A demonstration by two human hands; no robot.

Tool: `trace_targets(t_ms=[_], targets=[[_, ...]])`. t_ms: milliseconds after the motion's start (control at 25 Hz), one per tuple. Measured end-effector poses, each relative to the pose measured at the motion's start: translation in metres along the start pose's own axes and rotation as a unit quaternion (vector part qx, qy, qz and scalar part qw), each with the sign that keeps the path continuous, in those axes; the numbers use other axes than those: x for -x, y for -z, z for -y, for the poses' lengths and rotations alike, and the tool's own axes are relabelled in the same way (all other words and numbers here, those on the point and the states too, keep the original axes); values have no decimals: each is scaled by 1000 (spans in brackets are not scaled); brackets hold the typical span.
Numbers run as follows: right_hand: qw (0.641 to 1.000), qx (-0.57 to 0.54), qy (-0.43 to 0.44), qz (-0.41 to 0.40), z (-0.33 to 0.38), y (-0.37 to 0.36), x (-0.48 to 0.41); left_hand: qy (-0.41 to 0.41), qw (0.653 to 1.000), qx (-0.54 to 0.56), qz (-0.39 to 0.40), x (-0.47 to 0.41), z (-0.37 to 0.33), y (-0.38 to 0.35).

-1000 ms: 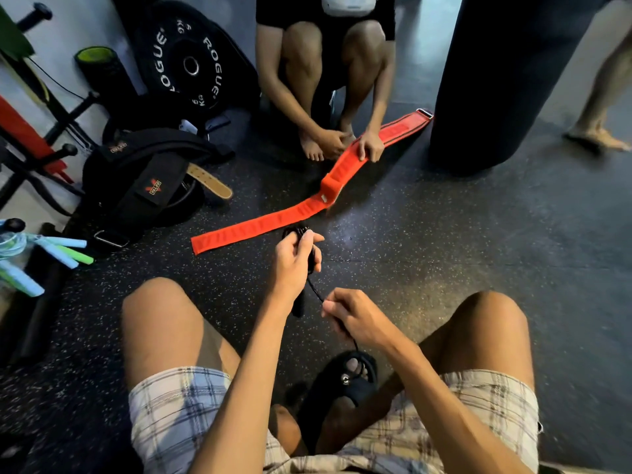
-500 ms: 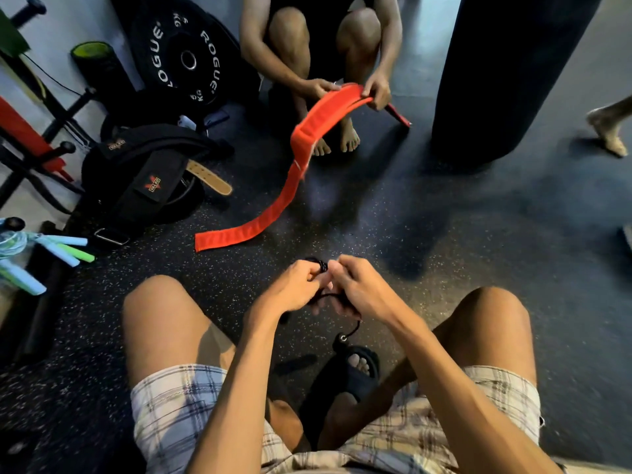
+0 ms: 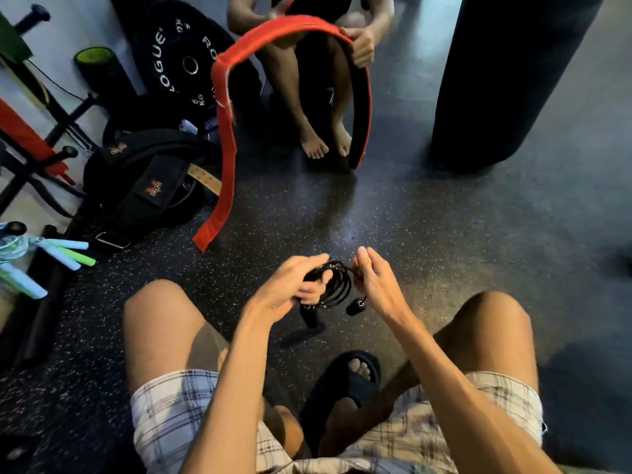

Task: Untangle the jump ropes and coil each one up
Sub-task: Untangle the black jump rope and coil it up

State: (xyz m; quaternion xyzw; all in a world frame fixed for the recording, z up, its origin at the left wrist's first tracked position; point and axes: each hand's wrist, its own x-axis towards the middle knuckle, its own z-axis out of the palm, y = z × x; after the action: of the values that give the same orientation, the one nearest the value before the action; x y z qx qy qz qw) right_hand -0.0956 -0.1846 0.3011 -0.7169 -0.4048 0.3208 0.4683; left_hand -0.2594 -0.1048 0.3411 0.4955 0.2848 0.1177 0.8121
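Observation:
A black jump rope (image 3: 337, 285) hangs in several loops between my hands, above the floor in front of my knees. My left hand (image 3: 294, 285) grips the coil and one black handle (image 3: 309, 314) that points down below it. My right hand (image 3: 374, 278) pinches the rope at the coil's right side. The second handle end (image 3: 355, 306) dangles just under that hand. Other jump ropes with pale blue and green handles (image 3: 65, 254) lie at the far left on the floor.
A person squats opposite me and holds up a long red belt (image 3: 224, 138). A black punching bag (image 3: 506, 80) stands at the right. A weight plate (image 3: 181, 63), a black lifting belt (image 3: 143, 186) and a rack (image 3: 30, 142) crowd the left.
The rope went from one strand stretched between my hands to several loops gathered in my left hand. My hands came together. The person opposite lifted the red belt off the floor.

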Motion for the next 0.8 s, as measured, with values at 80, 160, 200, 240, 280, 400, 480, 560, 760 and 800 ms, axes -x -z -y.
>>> trace_targets(t_ms=[80, 160, 200, 240, 280, 400, 480, 560, 760, 800], targets=[[999, -24, -19, 12, -13, -1, 5, -50, 996, 72, -19, -1, -7, 1], [996, -56, -51, 40, -28, -5, 11, -91, 986, 134, -39, -3, -14, 1], [994, -67, -72, 54, -33, -7, 14, -111, 980, 158, -48, -3, -17, 0], [990, -77, -92, 69, -38, -10, 17, -128, 975, 172, -61, -3, -19, 0], [987, -82, -108, 83, -41, -14, 20, -140, 971, 177, -76, -3, -20, -1], [985, -60, -103, 124, -40, -22, 26, -172, 961, 182, -121, -4, -20, -8], [983, -53, -104, 144, -38, -27, 27, -188, 955, 169, -158, -8, -15, -9], [980, -45, -100, 166, -31, -31, 27, -205, 951, 109, -202, -13, -9, -6], [975, -12, -34, 220, 4, -32, 26, -194, 917, -171, -304, -17, 4, 1], [974, -9, -23, 227, 10, -31, 24, -180, 907, -226, -307, -17, 7, 4]])
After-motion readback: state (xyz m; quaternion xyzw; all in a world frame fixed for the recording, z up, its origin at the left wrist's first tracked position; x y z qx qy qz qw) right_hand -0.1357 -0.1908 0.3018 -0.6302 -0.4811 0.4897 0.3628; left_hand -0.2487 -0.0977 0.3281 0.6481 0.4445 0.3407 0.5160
